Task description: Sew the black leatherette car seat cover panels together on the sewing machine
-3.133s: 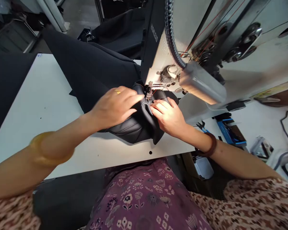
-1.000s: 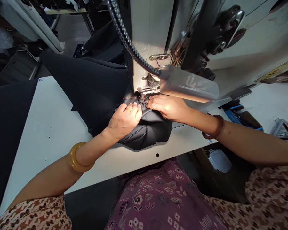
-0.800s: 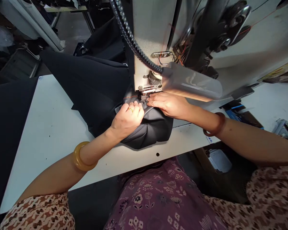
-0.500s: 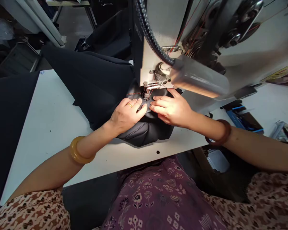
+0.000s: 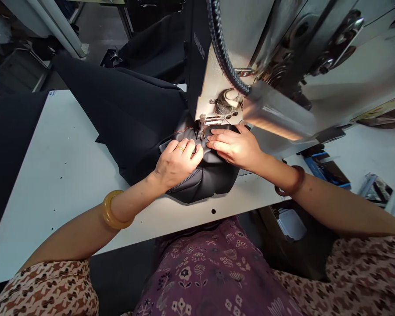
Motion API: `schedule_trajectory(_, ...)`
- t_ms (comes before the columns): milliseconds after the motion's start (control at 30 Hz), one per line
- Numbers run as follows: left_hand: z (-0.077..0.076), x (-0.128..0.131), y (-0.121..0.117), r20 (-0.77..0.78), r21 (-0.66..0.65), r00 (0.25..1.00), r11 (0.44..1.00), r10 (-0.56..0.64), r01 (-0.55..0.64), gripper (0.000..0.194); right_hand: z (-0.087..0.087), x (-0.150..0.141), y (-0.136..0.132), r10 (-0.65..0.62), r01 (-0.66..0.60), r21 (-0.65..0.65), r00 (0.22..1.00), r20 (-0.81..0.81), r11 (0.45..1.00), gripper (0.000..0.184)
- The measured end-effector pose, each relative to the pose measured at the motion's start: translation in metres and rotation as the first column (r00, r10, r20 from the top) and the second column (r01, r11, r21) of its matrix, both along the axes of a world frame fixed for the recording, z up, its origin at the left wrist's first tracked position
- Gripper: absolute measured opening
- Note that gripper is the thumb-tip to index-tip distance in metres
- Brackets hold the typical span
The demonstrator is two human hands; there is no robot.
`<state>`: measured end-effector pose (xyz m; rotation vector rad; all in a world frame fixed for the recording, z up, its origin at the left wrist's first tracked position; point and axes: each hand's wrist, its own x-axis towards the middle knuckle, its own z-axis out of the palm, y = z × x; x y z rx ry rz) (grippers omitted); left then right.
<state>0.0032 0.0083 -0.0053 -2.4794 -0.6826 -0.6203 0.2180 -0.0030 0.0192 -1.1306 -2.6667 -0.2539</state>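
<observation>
Beneath the presser foot (image 5: 201, 132) of a sewing machine (image 5: 202, 103) lies a bunched piece of black leather-like material (image 5: 215, 180). An orange-red seam (image 5: 183, 130) runs along it to the foot. My left hand (image 5: 176, 162), with a ring, is just left of the foot, its fingers curled on a fold of the material. To the right of the foot, my right hand (image 5: 238, 147) lies with fingers stretched flat on the same piece. The fingertips of both hands stay close to the needle area. A large black panel (image 5: 134, 105) spreads from the piece to the back left.
The white table (image 5: 69, 175) carries the work. A lamp (image 5: 279, 114) and a braided cable (image 5: 221, 48) hang in front of the machine head. At the right sit a blue box (image 5: 325, 169) and other small items. Dark cloth (image 5: 6, 145) lies at the left.
My left fingers have curled in more and lifted a flap of the material. My right hand stays flat by the foot. The view has shifted slightly.
</observation>
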Motion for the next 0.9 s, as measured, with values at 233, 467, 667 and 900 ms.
schedule_trajectory(233, -0.004, -0.005, 0.002, 0.061, -0.074, 0.998, 0.997, -0.031, 0.036, 0.026, -0.003, 0.005, 0.005, -0.002, 0.002, -0.001, 0.999, -0.034, 1.000, 0.031)
schedule_trajectory(467, -0.008, -0.006, 0.006, 0.057, -0.027, 0.998, 1.000, 0.007, -0.006, 0.026, -0.009, 0.008, 0.023, -0.024, 0.029, 0.038, 0.992, -0.123, 0.999, 0.033)
schedule_trajectory(667, -0.013, -0.012, 0.007, 0.061, -0.072, 0.998, 0.997, -0.021, 0.026, 0.034, -0.012, 0.008, -0.001, 0.091, -0.043, 0.234, 0.976, -0.197, 0.971, 0.025)
schedule_trajectory(900, -0.014, -0.003, 0.002, 0.192, -0.109, 0.981, 0.994, -0.001, 0.023, 0.032, -0.106, 0.006, -0.121, -0.672, 0.123, -0.718, 0.488, -0.557, 0.685, 0.017)
